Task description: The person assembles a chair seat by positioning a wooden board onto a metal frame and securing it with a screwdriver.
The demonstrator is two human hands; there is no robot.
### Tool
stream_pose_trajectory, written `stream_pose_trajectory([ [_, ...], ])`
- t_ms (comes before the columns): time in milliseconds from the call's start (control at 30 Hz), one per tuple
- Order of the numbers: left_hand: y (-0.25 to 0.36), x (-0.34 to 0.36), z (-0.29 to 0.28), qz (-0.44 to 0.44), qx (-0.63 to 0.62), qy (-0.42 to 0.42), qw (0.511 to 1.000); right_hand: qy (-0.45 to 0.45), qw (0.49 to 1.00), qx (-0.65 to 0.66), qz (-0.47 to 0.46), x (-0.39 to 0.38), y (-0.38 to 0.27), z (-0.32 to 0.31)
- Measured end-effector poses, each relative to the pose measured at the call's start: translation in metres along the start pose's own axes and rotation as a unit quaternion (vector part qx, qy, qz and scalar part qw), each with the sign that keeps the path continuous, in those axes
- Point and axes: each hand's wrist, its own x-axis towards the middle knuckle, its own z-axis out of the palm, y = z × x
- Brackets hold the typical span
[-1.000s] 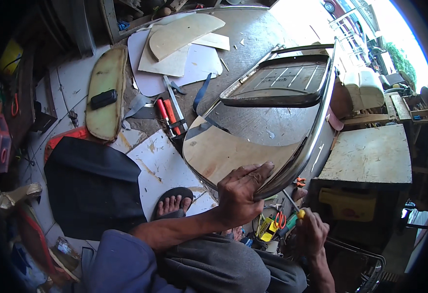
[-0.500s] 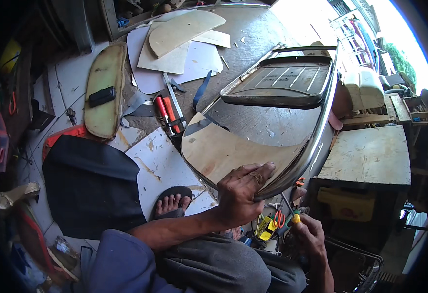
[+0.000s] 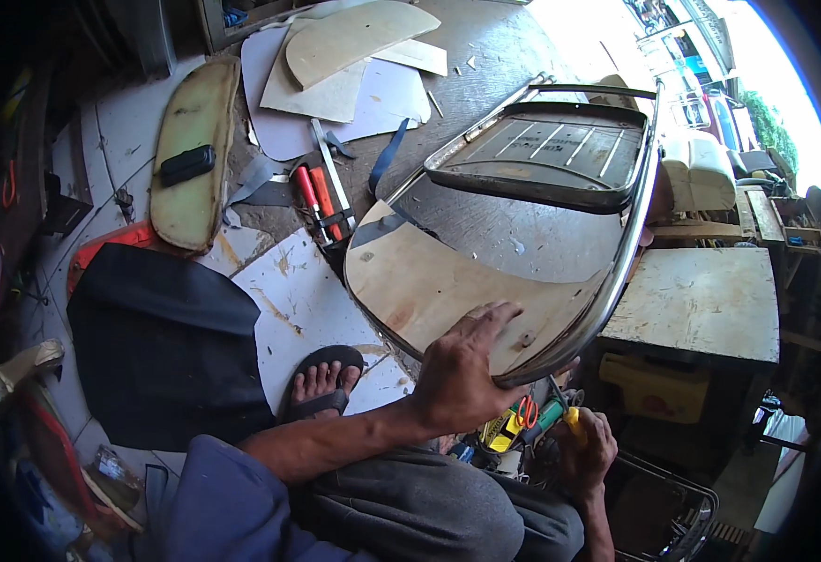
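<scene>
A curved plywood panel (image 3: 429,281) lies over the near end of a chair's tubular metal frame (image 3: 631,262). My left hand (image 3: 467,370) holds its near edge, fingers laid over the top and the thumb side down past the rim. Beside those fingers a small dark mark or fastener (image 3: 527,339) shows on the wood. Low on the right, my right hand (image 3: 589,450) is closed round the yellow handle of a screwdriver (image 3: 574,420). Its shaft points up toward the underside of the frame; where the tip meets it is hard to make out.
Black sheet material (image 3: 162,347) lies on the tiles at left, below an old foam pad (image 3: 181,201) carrying a dark case (image 3: 187,164). Red-handled tools (image 3: 309,197) rest beyond the panel. Orange-handled scissors (image 3: 527,412) sit among tools under the frame. A worn board-topped table (image 3: 696,304) stands right.
My left fingers have shifted back and loosened, uncovering the small mark on the panel. My right hand with the screwdriver has dropped slightly. The whole view has tilted a little.
</scene>
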Motion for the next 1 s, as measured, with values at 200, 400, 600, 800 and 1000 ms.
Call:
stream_pose_trajectory([
  [200, 0.006, 0.002, -0.001, 0.004, -0.069, -0.02, 0.997, 0.035, 0.999, -0.023, -0.027, -0.001, 0.003, 0.0],
  [400, -0.007, -0.004, 0.007, 0.082, -0.042, 0.027, 0.995, -0.062, 0.98, 0.158, 0.104, 0.006, -0.009, -0.006],
  [600, 0.0, -0.001, 0.004, 0.068, -0.023, 0.03, 0.997, -0.2, 0.838, 0.408, 0.302, 0.02, -0.009, -0.029],
  [800, -0.004, -0.004, 0.004, 0.088, -0.001, 0.053, 0.995, -0.078, 0.996, 0.047, -0.02, 0.026, -0.019, -0.014],
  [1000, -0.001, -0.003, 0.011, 0.081, -0.012, 0.051, 0.995, -0.263, 0.829, 0.397, 0.293, 0.033, -0.013, -0.032],
])
